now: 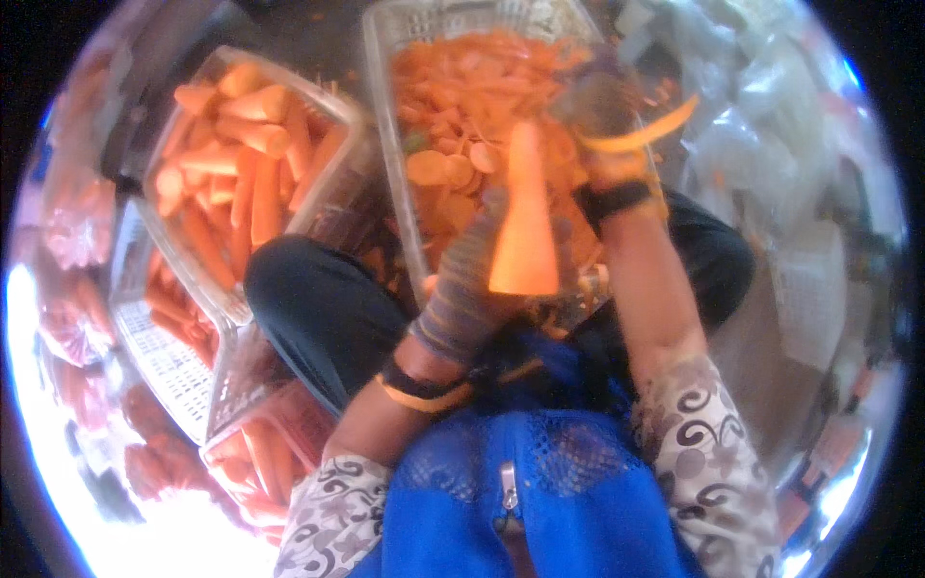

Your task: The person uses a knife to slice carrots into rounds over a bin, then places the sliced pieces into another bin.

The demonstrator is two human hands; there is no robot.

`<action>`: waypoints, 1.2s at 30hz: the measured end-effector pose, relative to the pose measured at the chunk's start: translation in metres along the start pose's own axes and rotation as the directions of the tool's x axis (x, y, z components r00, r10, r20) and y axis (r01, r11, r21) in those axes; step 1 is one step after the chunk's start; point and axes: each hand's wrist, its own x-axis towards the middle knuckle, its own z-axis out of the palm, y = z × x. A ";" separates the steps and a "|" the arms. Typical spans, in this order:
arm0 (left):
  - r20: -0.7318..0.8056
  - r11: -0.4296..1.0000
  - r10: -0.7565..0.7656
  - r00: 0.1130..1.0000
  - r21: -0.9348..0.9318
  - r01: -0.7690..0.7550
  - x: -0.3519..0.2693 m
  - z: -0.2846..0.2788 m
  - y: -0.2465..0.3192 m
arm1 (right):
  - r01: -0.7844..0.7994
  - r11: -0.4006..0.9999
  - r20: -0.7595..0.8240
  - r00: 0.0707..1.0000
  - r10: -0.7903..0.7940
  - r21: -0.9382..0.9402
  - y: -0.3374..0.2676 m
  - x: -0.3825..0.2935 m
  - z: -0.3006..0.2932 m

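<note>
My left hand (466, 282), in a striped knit glove, grips a peeled carrot (527, 217) from its side, the thick cut end towards me. To its upper right, my right hand (596, 101) is gloved, blurred and curled. A long orange strip of carrot peel (643, 136) lies across that wrist. Whether this hand holds a tool cannot be told. Both hands are over a white plastic basket (394, 144) between my knees. Inside it is a heap of carrot peelings (462, 79) with several round carrot slices (433, 168).
At the left, a crate (170, 249) holds many peeled carrots. Below it stand a white perforated basket (162, 361) and a red-walled container (307, 419), both with carrots. Clear plastic bags (759, 144) lie at the right. My bent knees flank the middle basket.
</note>
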 end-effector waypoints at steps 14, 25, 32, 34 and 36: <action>-0.081 0.998 -0.055 0.995 -0.042 0.052 -0.007 0.027 0.000 | -0.090 0.885 -0.170 0.968 0.186 0.457 -0.066 -0.039 0.056; -0.206 0.991 -0.041 0.978 0.113 0.066 -0.016 0.051 -0.019 | -0.047 0.965 0.042 0.998 0.037 0.259 0.000 0.005 -0.022; -0.270 0.986 0.026 0.963 -0.150 -0.069 -0.012 0.022 -0.002 | -0.156 0.968 0.068 0.983 0.172 -0.198 -0.084 -0.131 0.087; -0.324 0.987 0.016 0.946 -0.145 -0.066 -0.012 0.025 -0.006 | -0.058 0.995 0.242 0.967 0.076 -0.081 -0.051 -0.145 0.073; -0.362 0.997 0.075 0.929 0.056 -0.059 -0.017 0.034 -0.008 | -0.003 0.973 0.128 0.991 0.033 -0.229 -0.028 -0.107 0.057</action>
